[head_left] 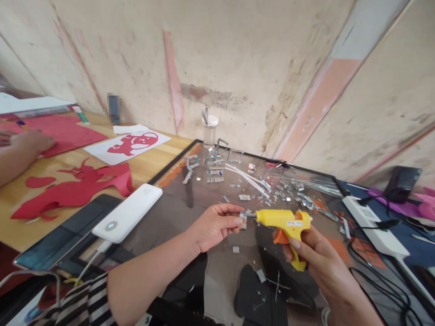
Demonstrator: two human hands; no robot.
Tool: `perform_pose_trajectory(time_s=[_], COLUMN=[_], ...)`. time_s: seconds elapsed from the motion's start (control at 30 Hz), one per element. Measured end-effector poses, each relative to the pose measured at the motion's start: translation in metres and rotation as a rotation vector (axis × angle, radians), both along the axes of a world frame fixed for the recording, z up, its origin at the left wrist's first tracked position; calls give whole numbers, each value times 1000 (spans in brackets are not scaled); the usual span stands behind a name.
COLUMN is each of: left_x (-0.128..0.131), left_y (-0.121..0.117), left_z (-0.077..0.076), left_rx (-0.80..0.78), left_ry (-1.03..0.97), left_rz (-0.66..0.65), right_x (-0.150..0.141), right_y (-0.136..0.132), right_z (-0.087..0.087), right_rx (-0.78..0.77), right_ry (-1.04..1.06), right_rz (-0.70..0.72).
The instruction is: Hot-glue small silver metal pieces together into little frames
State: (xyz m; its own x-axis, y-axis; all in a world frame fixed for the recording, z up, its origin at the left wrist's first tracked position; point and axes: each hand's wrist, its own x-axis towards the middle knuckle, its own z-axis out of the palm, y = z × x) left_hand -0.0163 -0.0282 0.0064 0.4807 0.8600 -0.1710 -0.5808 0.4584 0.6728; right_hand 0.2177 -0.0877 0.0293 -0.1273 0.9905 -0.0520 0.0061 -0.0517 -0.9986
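My right hand (314,253) is wrapped round the handle of a yellow glue gun (278,218) with an orange trigger. Its nozzle points left and meets a small grey piece (243,216) pinched between the thumb and fingers of my left hand (220,225). My fingers partly hide that piece, so its full shape does not show. Below it a small grey square (235,249) lies on the dark glossy tabletop (220,280). Small ribbed grey strips (215,172) stand assembled further back, and many silvery scraps (299,192) are strewn to the right.
White sticks (248,179) lie mid-table, behind them a lidded clear jar (210,131). A white power bank (129,213) and red paper cutouts (74,188) are on the left, near another person's hand (32,141). At right, a power strip (377,226) trails black cables (380,280).
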Motion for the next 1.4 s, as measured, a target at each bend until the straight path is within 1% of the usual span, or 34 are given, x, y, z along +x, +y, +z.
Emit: perform_pose_trajectory(time_s=[0.13, 0.4, 1.4], left_x=[-1, 0, 1], left_y=[0, 0, 0], left_z=[-1, -1, 1], left_rx=[-6, -1, -7], left_ry=[-7, -8, 13], left_rz=[3, 5, 21], right_x=[0, 2, 3], right_y=[0, 0, -1], right_z=[1, 0, 3], right_rx=[-2, 0, -9], right_ry=[-20, -25, -21], right_rz=[-20, 15, 12])
